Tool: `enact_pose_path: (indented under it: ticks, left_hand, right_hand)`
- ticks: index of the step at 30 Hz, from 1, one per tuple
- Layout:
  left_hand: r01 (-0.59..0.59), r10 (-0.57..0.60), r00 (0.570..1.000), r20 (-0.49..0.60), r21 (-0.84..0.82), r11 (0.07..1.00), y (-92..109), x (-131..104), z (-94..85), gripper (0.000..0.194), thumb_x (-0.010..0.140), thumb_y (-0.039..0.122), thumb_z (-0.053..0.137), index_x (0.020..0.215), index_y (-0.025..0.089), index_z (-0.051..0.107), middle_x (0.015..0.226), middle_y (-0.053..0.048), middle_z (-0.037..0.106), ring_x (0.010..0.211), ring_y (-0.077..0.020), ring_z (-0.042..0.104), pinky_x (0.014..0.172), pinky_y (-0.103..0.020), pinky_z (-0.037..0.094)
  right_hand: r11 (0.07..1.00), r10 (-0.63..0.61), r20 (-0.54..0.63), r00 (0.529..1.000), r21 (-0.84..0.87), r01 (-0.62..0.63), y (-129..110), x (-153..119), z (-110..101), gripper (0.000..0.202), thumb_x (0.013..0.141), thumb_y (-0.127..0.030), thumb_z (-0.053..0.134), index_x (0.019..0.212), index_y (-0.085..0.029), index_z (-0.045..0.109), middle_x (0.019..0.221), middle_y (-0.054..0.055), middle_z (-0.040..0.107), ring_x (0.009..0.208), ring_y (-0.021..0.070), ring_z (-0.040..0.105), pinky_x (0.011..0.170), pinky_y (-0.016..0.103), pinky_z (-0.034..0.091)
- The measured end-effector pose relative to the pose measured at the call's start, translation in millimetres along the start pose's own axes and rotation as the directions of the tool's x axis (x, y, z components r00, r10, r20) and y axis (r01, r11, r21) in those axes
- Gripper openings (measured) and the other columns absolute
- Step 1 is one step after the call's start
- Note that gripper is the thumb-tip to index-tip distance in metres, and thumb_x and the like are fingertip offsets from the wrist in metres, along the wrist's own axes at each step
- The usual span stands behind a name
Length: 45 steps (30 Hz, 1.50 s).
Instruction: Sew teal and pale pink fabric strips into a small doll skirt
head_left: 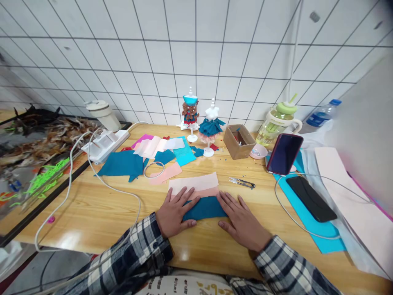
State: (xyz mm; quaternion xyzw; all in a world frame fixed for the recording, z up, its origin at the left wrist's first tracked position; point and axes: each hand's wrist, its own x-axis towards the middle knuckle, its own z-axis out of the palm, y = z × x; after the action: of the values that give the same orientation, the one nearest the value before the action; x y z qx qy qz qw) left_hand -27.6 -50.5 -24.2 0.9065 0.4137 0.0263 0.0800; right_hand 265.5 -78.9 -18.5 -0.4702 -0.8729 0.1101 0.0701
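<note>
In front of me lie layered strips: a teal strip [205, 208] nearest, a salmon strip [206, 192] behind it, and a pale pink strip [193, 182] farthest back. My left hand [177, 209] rests flat on their left end, fingers spread over the pink and teal edges. On the right end lies my right hand [241, 217], its fingers stretched out and touching the teal and salmon edges. Neither hand grips anything. Thread snips [242, 182] sit on the table just beyond my right hand.
Behind are fabric scraps [121, 164], two small dressed mannequins, one in a teal skirt [211, 127], and a cardboard box [238, 141]. A propped phone [285, 153] and black phone [311, 198] are at right. A white cable [139, 205] crosses the left side by a power strip [106, 146].
</note>
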Motion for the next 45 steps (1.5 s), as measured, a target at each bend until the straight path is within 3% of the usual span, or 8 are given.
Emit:
enact_pose_path:
  ticks: [6,12,18,24,28,35,39,45]
  left_hand:
    - [-0.007,0.02,0.99,-0.138,0.094,0.996,6.1,3.4,-18.6,0.073,0.082,0.06,0.057,0.147,0.035,0.032,0.154,-0.009,0.032,0.139,-0.0389,0.029,0.109,-0.067,-0.006]
    - [-0.105,0.103,0.993,-0.052,-0.039,0.994,22.2,27.1,-10.3,0.038,0.088,0.044,0.056,0.122,0.029,0.062,0.13,-0.005,0.062,0.122,-0.0267,0.054,0.114,-0.052,0.021]
    - [0.006,-0.083,0.982,-0.167,-0.417,0.909,30.6,30.0,-17.3,0.024,0.09,0.026,0.05,0.103,0.025,0.07,0.119,-0.006,0.068,0.117,-0.0261,0.056,0.108,-0.051,0.031]
    - [0.209,-0.352,0.907,0.23,-0.973,-0.097,31.6,32.4,-84.2,0.029,0.08,0.041,0.068,0.098,0.017,0.067,0.093,-0.005,0.072,0.079,-0.0182,0.066,0.074,-0.029,0.051]
    - [0.226,-0.304,0.894,0.328,-0.918,-0.327,21.9,41.4,-95.2,0.024,0.077,0.031,0.073,0.095,0.016,0.068,0.096,-0.008,0.072,0.085,-0.02,0.067,0.079,-0.03,0.051]
    - [0.313,-0.307,0.902,0.303,-0.95,-0.017,0.5,55.3,-57.9,0.032,0.08,0.045,0.067,0.094,0.017,0.066,0.09,-0.004,0.071,0.081,-0.0183,0.064,0.077,-0.029,0.049]
    - [0.28,-0.281,0.944,0.175,-0.874,0.396,-14.3,67.9,-54.4,0.039,0.083,0.053,0.057,0.09,0.017,0.068,0.086,-0.004,0.069,0.08,-0.0193,0.061,0.076,-0.029,0.047]
    - [0.203,-0.207,0.974,0.096,-0.778,0.595,-26.6,83.7,-66.7,0.035,0.085,0.048,0.052,0.097,0.019,0.069,0.096,-0.006,0.071,0.09,-0.0227,0.063,0.084,-0.032,0.047]
  right_hand:
    - [0.942,0.301,-0.309,0.902,-0.052,-0.332,46.5,26.3,-12.3,0.048,0.094,-0.026,0.039,0.141,-0.016,0.042,0.142,0.01,0.049,0.13,0.0254,0.042,0.108,0.042,0.03]
    - [0.923,0.335,-0.336,0.88,-0.072,-0.378,65.3,37.7,2.9,0.02,0.093,-0.023,0.047,0.104,-0.017,0.062,0.11,0.012,0.067,0.102,0.0264,0.057,0.093,0.04,0.039]
    - [0.849,0.485,-0.384,0.786,0.424,-0.317,56.0,31.5,6.7,0.017,0.095,-0.029,0.037,0.097,-0.02,0.052,0.09,0.007,0.066,0.085,0.0216,0.06,0.076,0.034,0.044]
    - [0.256,0.517,-0.115,0.848,0.966,-0.024,40.7,32.5,2.8,0.052,0.08,-0.057,0.058,0.116,-0.02,0.055,0.09,0.005,0.064,0.072,0.0176,0.057,0.062,0.028,0.045]
    - [-0.257,0.291,0.187,0.938,0.96,-0.111,26.2,30.1,-4.1,0.079,0.079,-0.081,0.031,0.111,-0.017,0.066,0.074,0.007,0.061,0.049,0.0119,0.042,0.04,0.021,0.025]
    - [-0.215,0.275,0.138,0.952,0.973,-0.079,18.8,30.9,-4.2,0.086,0.072,-0.087,0.035,0.112,-0.017,0.065,0.084,0.008,0.065,0.048,0.0087,0.036,0.04,0.02,0.02]
    - [0.143,0.33,0.099,0.939,0.978,-0.154,17.8,38.3,0.9,0.057,0.071,-0.062,0.066,0.107,-0.017,0.066,0.092,0.008,0.068,0.061,0.0128,0.051,0.052,0.024,0.038]
    - [0.563,0.43,0.003,0.903,0.781,-0.271,8.8,51.4,6.2,0.021,0.071,-0.037,0.067,0.064,-0.018,0.062,0.059,-0.003,0.055,0.059,0.0126,0.045,0.056,0.025,0.032]
